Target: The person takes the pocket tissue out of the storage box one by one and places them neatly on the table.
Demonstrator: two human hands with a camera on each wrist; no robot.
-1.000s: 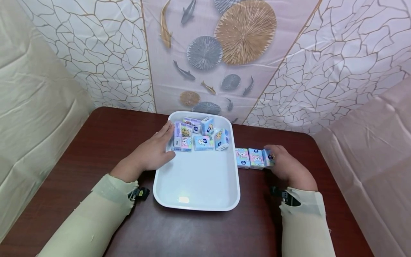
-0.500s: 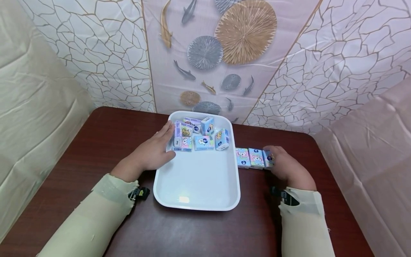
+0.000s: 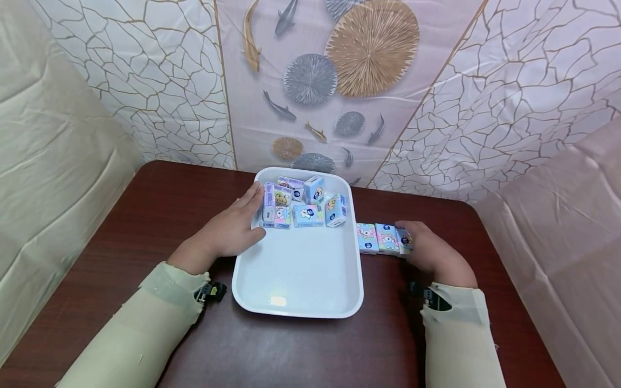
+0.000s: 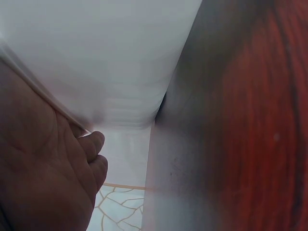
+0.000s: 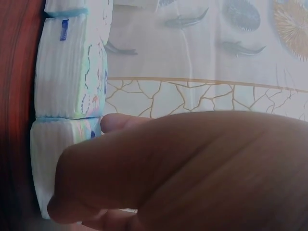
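In the head view a white tray (image 3: 301,269) stands on the table, with several pocket tissue packs (image 3: 308,215) in its far half. My left hand (image 3: 228,226) rests on the tray's left rim, fingers extended; the left wrist view shows its palm (image 4: 43,159) against the tray's outer wall. Right of the tray, a tissue pack (image 3: 367,238) and another tissue pack (image 3: 387,238) lie side by side. My right hand (image 3: 432,248) holds a third tissue pack (image 3: 404,240) at the row's right end, partly covering it. In the right wrist view, this end pack (image 5: 53,154) abuts its neighbour.
The dark wooden table (image 3: 310,350) extends around the tray, and a patterned backdrop (image 3: 310,108) rises behind its far edge. Plain pale cloth hangs on the left (image 3: 48,161) and right (image 3: 567,242). A black strap device (image 3: 439,299) sits at the right wrist.
My right hand has shifted slightly left with the end tissue pack, against the row. My left hand and the tray stay in place.
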